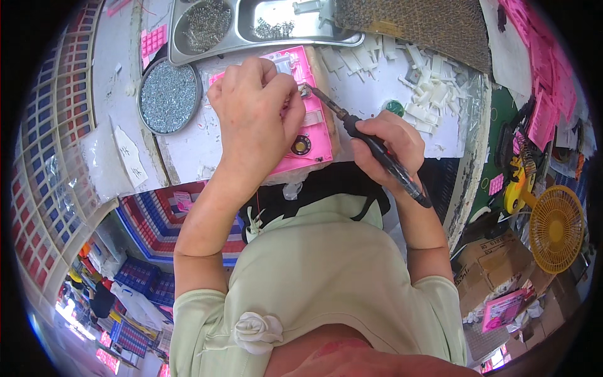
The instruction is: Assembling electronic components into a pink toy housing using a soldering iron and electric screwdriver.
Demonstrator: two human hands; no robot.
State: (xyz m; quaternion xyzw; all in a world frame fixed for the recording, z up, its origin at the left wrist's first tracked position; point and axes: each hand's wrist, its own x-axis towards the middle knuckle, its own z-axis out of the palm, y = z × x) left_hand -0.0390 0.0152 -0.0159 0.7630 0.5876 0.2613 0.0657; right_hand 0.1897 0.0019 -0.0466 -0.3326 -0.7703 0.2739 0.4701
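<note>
A pink plastic casing (321,141) lies on the table in front of me, with a round black part (301,145) set in its lower right. Over the casing my left hand (254,103) is closed, its fingertips pressed together near a small silvery part (305,90). What those fingers pinch, if anything, is hidden behind the hand. My right hand (396,147) grips a black soldering iron (384,154) by its handle. The iron slants up to the left, and its thin metal tip reaches the silvery part by my left fingertips; contact is too small to confirm.
A round dish of small metal pieces (168,97) stands left. Behind sits a metal tray (245,34) holding springs. Many white plastic pieces (433,88) lie to the right, beside a green solder-like spool (394,107). A yellow fan (556,229) stands far right.
</note>
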